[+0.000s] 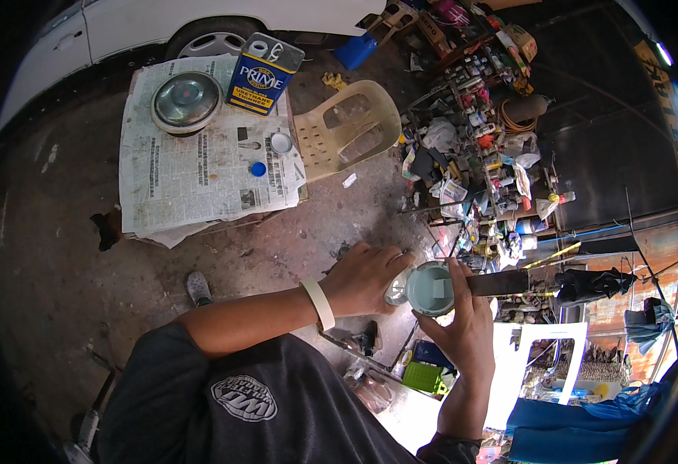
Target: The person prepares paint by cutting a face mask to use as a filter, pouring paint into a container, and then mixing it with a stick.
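Nearest are the two bare hands, held close together in front of the body. The left hand (364, 278), which has a pale band (318, 304) on its wrist, has its fingers curled around a small clear container (395, 288), partly hidden by them. The right hand (466, 329) is grasping a round cup (430, 284) with its fingers spread around the side. The cup is tilted so that its inside faces the camera, and a pale grey-green liquid shows there. The container and the cup seem to touch at the rim; I cannot tell if something flows between them. A dark flat bar (500, 283) appears just beyond the right fingers, but whether it is held is not clear.

I judge the work to be about in the middle: the cup is already charged with liquid, while the joining of the two vessels looks not yet finished.

Farther away stands the bench (144, 166), covered with newspaper. On it, a blue screw cap (258, 168) and a small whitish round lid (281, 143) lie loose, so closing is probably left too. Behind these are a metal-lidded round tin (187, 100) and a rectangular blue-and-yellow can (260, 83). A beige plastic chair (389, 116) is beside the bench, and a white car (134, 27) is behind.
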`<action>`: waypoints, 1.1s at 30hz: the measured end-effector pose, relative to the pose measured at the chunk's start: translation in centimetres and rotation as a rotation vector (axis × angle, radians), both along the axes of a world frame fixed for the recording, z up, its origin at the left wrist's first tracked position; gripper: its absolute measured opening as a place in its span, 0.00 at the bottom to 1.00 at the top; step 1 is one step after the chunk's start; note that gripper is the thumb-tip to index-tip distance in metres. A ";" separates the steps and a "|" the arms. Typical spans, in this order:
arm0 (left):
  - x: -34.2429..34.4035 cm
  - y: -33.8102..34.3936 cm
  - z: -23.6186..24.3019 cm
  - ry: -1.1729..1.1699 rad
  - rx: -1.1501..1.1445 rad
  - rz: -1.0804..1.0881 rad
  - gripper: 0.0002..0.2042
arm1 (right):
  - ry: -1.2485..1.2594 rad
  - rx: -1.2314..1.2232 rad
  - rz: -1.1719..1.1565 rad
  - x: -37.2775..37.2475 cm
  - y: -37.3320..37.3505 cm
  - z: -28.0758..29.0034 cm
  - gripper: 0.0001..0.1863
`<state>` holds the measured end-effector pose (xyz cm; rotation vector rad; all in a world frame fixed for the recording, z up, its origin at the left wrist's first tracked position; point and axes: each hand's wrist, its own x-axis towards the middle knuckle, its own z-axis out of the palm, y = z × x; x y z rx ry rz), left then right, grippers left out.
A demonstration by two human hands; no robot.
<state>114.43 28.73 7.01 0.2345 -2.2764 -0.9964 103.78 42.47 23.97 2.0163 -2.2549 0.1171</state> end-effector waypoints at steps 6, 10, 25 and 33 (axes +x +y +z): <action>-0.2 -0.1 -0.2 0.043 -0.003 0.008 0.47 | 0.001 0.011 -0.006 0.0 -0.1 0.1 0.53; 0.0 -0.1 0.0 0.020 0.002 0.004 0.46 | -0.003 0.008 0.004 -0.1 -0.2 0.1 0.53; -0.3 -0.2 -0.2 0.036 -0.006 0.009 0.47 | 0.018 -0.006 0.026 0.0 -0.4 0.2 0.54; -0.3 -0.2 -0.1 0.030 0.009 0.003 0.46 | 0.020 -0.004 0.043 -0.1 -0.4 0.2 0.54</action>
